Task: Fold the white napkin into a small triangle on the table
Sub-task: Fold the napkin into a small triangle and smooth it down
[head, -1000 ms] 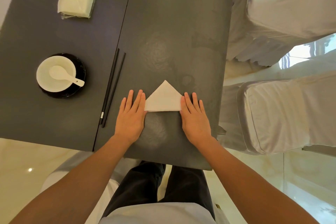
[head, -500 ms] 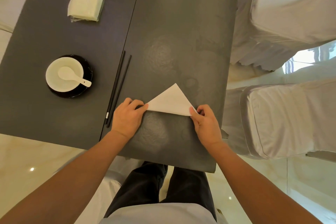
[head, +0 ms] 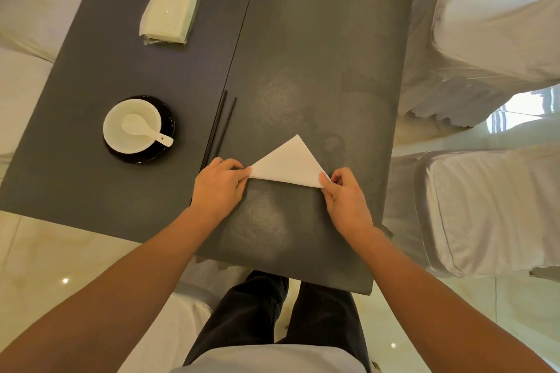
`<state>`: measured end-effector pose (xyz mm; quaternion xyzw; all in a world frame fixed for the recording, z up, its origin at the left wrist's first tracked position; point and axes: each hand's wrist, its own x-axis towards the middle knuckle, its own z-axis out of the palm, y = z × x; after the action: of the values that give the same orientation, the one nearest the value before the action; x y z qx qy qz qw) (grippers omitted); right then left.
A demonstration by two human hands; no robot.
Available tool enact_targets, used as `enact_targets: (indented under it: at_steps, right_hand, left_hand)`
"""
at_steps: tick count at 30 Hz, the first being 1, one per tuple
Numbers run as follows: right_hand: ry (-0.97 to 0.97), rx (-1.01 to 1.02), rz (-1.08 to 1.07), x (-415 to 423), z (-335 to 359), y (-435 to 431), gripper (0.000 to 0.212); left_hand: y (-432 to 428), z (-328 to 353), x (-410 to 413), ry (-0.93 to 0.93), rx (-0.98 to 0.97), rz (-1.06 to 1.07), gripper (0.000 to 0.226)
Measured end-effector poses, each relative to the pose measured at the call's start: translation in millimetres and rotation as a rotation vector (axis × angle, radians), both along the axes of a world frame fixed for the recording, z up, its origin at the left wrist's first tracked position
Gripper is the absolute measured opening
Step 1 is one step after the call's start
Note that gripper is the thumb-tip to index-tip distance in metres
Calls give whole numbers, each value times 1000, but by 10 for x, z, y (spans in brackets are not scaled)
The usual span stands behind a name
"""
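Note:
The white napkin [head: 291, 162] lies on the dark grey table [head: 318, 54] as a folded triangle, its tip pointing away from me. My left hand [head: 219, 186] pinches its left corner between thumb and fingers. At the right corner my right hand [head: 344, 198] pinches the napkin the same way. The long edge between both hands runs slightly downhill to the right.
Two black chopsticks [head: 219, 127] lie just left of my left hand. A white bowl with a spoon [head: 133, 126] sits on a black saucer further left. A wrapped pack of napkins [head: 171, 6] rests at the far left. White-covered chairs [head: 485, 209] stand along the table's right side.
One second ago both hands lay flat beside the triangle. They have since curled and pinched its two lower corners. The view has shifted a little.

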<state>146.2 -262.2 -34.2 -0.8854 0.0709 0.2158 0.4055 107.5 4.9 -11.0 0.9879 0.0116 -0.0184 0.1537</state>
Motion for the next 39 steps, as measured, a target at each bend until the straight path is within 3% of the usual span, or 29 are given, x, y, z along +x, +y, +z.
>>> enact_targets:
  at_steps: [4, 8, 13, 18, 21, 24, 26, 34, 39]
  right_hand:
    - [-62, -47, 152, 39, -11, -54, 25]
    - [-129, -46, 106, 50, -27, -185, 26]
    - [-197, -99, 167, 85, 32, -153, 27]
    - [-144, -5, -16, 144, 121, -225, 44]
    - [-79, 11, -156, 152, 130, -311, 47]
    - [-54, -62, -131, 98, 76, -372, 42]
    - [-76, -84, -114, 42, 38, -388, 38]
    - [-100, -82, -126, -21, 23, -393, 29]
    - [-86, -93, -115, -17, 34, -393, 24]
  left_hand:
    - [-13, -18, -6, 81, -76, 84, 19]
    - [28, -39, -20, 142, -200, 259, 13]
    - [-7, -23, 19, 202, -227, 277, 15]
    - [106, 27, 149, 106, -217, 425, 20]
    - [205, 24, 286, 70, -201, 500, 36]
    - [231, -15, 464, 106, -151, 559, 61]
    - [221, -57, 559, 143, -121, 598, 66]
    - [200, -123, 675, 116, -149, 598, 32]
    - [215, -122, 654, 105, -137, 601, 24]
